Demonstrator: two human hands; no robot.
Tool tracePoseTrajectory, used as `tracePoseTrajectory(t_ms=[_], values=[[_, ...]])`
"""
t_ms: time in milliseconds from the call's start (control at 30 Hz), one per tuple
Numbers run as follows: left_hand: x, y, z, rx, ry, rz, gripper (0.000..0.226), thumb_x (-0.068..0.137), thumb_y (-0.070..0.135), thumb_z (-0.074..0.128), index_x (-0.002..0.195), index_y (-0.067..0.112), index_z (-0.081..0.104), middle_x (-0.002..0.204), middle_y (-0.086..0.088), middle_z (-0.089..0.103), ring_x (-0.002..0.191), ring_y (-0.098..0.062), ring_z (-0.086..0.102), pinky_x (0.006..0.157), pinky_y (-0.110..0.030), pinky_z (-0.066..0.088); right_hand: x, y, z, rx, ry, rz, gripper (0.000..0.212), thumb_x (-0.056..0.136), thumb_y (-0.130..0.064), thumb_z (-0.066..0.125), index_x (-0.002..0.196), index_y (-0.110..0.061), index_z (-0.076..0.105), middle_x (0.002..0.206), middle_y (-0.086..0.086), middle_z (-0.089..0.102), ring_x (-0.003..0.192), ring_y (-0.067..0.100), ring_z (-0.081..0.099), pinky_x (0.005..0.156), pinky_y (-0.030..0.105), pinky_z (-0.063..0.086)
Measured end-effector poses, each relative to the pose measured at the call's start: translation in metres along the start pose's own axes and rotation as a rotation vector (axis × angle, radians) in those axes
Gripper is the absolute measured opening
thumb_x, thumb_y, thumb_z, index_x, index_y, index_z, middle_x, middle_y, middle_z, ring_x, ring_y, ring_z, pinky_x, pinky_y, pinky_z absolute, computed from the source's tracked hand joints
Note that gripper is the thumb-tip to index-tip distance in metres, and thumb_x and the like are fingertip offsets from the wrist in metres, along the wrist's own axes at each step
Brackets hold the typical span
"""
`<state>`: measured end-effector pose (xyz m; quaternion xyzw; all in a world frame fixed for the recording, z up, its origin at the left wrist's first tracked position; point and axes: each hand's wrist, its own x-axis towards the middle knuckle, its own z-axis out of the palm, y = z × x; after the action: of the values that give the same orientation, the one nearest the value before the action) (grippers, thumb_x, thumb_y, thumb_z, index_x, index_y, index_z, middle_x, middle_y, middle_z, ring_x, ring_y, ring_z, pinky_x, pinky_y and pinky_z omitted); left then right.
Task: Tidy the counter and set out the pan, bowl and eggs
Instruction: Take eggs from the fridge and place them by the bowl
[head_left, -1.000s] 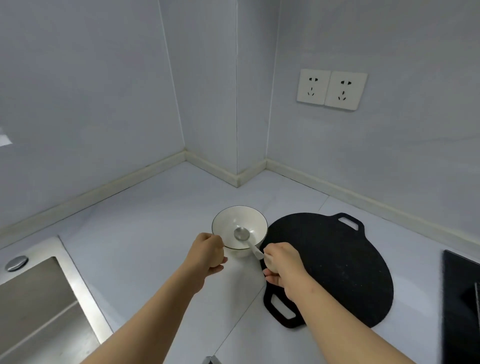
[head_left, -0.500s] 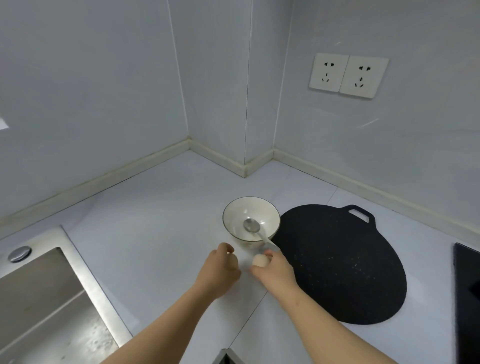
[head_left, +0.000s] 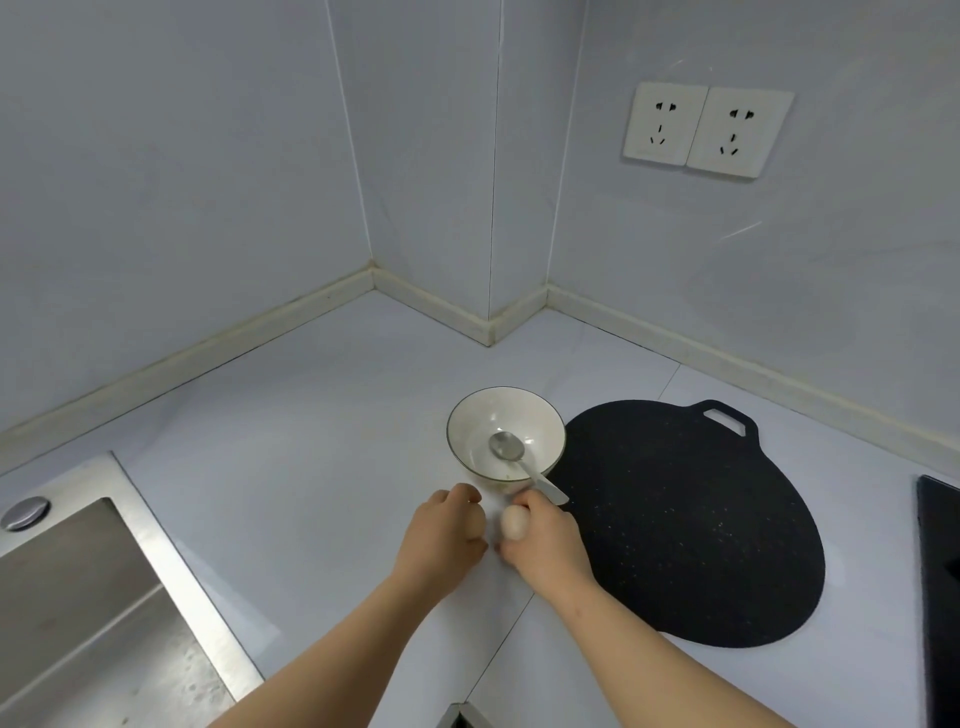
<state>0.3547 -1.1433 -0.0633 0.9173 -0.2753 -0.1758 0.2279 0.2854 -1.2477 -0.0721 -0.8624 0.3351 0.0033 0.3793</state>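
Note:
A white bowl (head_left: 540, 421) stands on the pale counter with a metal spoon (head_left: 511, 449) leaning in it, the handle over the near rim. A flat black pan (head_left: 691, 519) with loop handles lies just right of the bowl. My right hand (head_left: 550, 545) holds a pale egg (head_left: 514, 525) low over the counter in front of the bowl. My left hand (head_left: 441, 535) is right beside it, fingers curled round a second egg (head_left: 474, 526) that is mostly hidden. The two hands nearly touch.
A steel sink (head_left: 78, 597) with a round plug (head_left: 25, 512) fills the lower left. A black hob edge (head_left: 940, 571) shows at the far right. Two wall sockets (head_left: 706, 130) sit above the pan. Walls form a corner behind the bowl.
Both hands have drawn back from the bowl's rim toward me and lowered to the counter. The egg in my right hand has come into sight.

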Motion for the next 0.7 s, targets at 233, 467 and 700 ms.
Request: tracePoseTrajectory(t_ms=[233,467,700], values=[[0.004,-0.003,0.0,0.004,0.014,0.031,0.047,0.085,0.014,0.056,0.13,0.017,0.045,0.123,-0.007,0.052,0.112,-0.022,0.051,0.078,-0.022,0.037,0.004,0.002,0.004,0.007,0.025,0.005,0.033,0.081,-0.018,0.062,0.113,-0.019,0.055,0.111,0.005,0.062,0.106,0.024,0.055,0.079,0.027,0.049],[0.004,-0.001,0.0,-0.027,0.032,0.014,0.051,0.086,0.016,0.056,0.135,0.017,0.041,0.129,-0.005,0.05,0.118,-0.021,0.048,0.081,-0.02,0.037,0.005,0.003,-0.001,0.055,0.024,0.04,0.031,0.08,-0.023,0.061,0.11,-0.017,0.059,0.106,0.005,0.065,0.103,0.023,0.058,0.073,0.023,0.042],[0.003,-0.001,-0.008,-0.248,0.017,-0.065,0.053,0.086,0.03,0.056,0.135,0.021,0.039,0.133,-0.001,0.046,0.119,-0.016,0.047,0.092,-0.024,0.04,0.002,0.002,-0.017,0.218,0.002,0.087,0.044,0.079,-0.025,0.066,0.119,-0.015,0.051,0.114,0.005,0.056,0.101,0.019,0.056,0.077,0.026,0.049]])
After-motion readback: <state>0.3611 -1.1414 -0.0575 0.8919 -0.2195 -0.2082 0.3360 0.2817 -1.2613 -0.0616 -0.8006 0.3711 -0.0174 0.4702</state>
